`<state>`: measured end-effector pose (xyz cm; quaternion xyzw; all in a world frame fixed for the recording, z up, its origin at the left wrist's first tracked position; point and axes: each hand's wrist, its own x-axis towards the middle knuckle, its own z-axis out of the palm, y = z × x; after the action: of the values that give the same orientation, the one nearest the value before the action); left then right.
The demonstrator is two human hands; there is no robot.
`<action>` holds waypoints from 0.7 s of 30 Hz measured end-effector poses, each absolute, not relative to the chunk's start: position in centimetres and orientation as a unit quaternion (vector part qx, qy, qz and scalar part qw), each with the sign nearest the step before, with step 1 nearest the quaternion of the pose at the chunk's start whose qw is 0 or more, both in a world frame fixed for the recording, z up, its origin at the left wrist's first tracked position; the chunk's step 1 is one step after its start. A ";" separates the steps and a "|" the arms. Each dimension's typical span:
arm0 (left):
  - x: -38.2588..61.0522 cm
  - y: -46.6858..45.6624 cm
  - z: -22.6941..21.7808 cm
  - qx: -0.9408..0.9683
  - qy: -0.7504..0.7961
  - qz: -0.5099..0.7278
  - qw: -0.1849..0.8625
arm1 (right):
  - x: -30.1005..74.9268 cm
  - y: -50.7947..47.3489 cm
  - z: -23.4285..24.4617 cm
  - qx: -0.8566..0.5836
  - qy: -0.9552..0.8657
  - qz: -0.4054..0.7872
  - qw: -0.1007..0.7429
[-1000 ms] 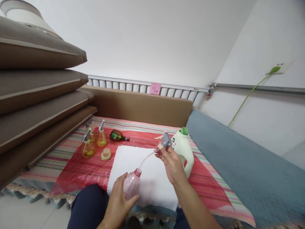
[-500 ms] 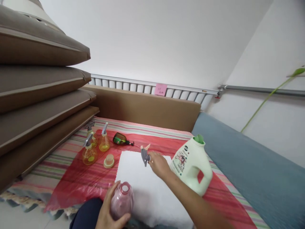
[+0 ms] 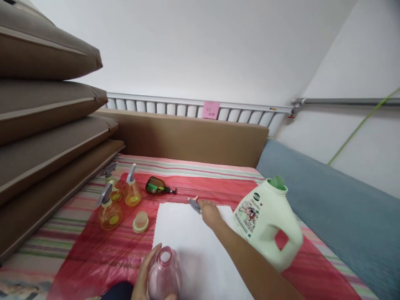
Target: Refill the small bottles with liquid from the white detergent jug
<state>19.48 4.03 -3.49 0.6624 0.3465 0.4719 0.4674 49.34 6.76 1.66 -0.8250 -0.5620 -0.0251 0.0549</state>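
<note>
My left hand [image 3: 143,271] is wrapped around a clear pink bottle [image 3: 164,275] with an uncovered neck, low in the head view at the near edge of a white sheet [image 3: 184,233]. Farther off, my right hand [image 3: 211,214] grips a grey trigger spray head [image 3: 194,205] close to the sheet's far edge. Its fingers partly hide the spray head, and I cannot tell whether it touches the sheet. To the right stands a pale green detergent jug [image 3: 265,225], its top uncapped. A pale green cap [image 3: 140,223] rests left of the sheet.
Three spray bottles [image 3: 110,214] with yellow liquid stand at the left on red plastic film [image 3: 84,254]. A brown pump bottle [image 3: 155,185] lies on its side behind the sheet. Stacked brown cushions [image 3: 46,146] rise at left; a brown panel [image 3: 187,139] borders the back.
My right hand has lowered the spray head toward the sheet's far edge, tilting it flatter. The left hand still holds the pink bottle. The camera view has shifted slightly.
</note>
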 end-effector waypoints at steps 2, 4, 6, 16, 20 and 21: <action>21.3 4.1 -2.8 0.669 0.322 0.477 0.471 | 48.2 4.6 1.4 -0.815 -0.573 -0.029 0.080; 23.1 4.1 -2.1 0.676 0.303 0.482 0.468 | 46.8 1.1 1.1 -0.799 -0.592 -0.031 0.105; 24.7 4.2 -1.6 0.688 0.286 0.476 0.467 | 45.8 -3.7 0.3 -0.780 -0.612 -0.030 0.127; 27.7 5.6 -5.8 0.703 0.295 0.395 0.512 | 50.6 -26.0 -2.4 -0.834 -0.316 -0.102 0.441; 27.5 5.6 -6.3 0.709 0.305 0.400 0.494 | 52.0 -25.2 -0.5 -0.797 -0.182 -0.047 0.574; 27.3 5.4 -6.0 0.711 0.305 0.397 0.495 | 52.3 -24.2 0.2 -0.779 -0.177 -0.039 0.601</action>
<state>27.34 5.38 -5.99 0.7105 0.3047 0.3970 0.4947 52.35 -24.20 0.22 -0.7787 -0.1772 -0.0394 0.6006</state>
